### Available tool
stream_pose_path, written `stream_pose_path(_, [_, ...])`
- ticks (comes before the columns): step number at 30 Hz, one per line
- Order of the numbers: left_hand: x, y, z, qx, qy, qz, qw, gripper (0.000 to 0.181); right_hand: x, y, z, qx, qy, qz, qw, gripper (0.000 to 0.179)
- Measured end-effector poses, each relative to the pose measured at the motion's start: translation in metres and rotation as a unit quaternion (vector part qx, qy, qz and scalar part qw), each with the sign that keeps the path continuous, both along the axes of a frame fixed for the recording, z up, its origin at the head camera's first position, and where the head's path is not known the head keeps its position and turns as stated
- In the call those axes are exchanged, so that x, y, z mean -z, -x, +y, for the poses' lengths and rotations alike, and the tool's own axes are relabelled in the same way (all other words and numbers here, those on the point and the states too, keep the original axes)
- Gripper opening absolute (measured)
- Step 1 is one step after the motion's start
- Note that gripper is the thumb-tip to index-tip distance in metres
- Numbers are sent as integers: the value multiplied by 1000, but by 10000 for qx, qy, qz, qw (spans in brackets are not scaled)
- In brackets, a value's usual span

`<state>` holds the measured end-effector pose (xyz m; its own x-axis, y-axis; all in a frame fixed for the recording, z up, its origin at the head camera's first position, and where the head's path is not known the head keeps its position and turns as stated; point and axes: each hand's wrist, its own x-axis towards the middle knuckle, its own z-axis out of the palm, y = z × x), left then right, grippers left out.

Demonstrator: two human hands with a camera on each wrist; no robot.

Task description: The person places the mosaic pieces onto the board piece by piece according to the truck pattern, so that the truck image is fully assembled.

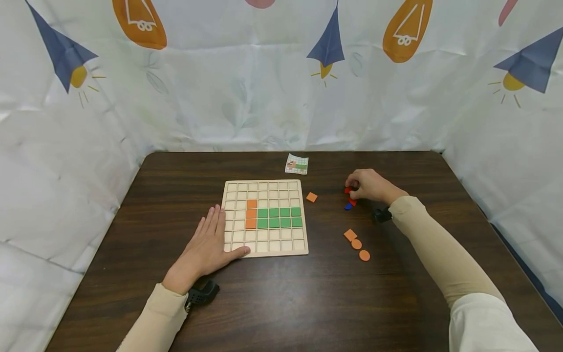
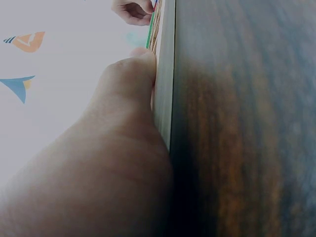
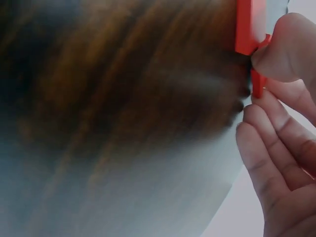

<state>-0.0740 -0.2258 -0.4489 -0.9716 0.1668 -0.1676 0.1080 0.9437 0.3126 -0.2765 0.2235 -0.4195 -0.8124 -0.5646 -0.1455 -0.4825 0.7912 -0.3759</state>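
My left hand [image 1: 204,247] lies flat, fingers straight along the left side of a wooden grid board [image 1: 274,234], thumb over its near edge. Three orange square tiles [image 1: 251,213] form a column in the grid, with two rows of green square tiles [image 1: 279,217] beside them. Right of the board, my right hand [image 1: 371,185] pinches a small red tile [image 3: 257,84] between thumb and fingertips, low over the table. A second red piece [image 3: 251,24] is right by the thumb. Close to the fingers lies a blue piece [image 1: 348,207].
A small printed pattern card [image 1: 296,165] lies behind the board. One orange square [image 1: 312,197] is just off the board's right edge. Nearer me on the right are another orange square [image 1: 350,235] and two orange discs [image 1: 364,255]. A patterned curtain [image 1: 264,107] surrounds the table.
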Motion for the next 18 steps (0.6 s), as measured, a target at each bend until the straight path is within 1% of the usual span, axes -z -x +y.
stream_pose_path(3, [0,-1,0,-4,-5,-2,10000,130,1,-2,0,70,49,31,10000,26])
stream_pose_path(10, [0,-2,0,-12,-23,28,10000,130,1,-4,1,90,124,161,9998,25])
stream_pose_path(18, [0,-1,0,-7,-38,11,10000,130,-1,-7,-1,147,181,428,9988,26])
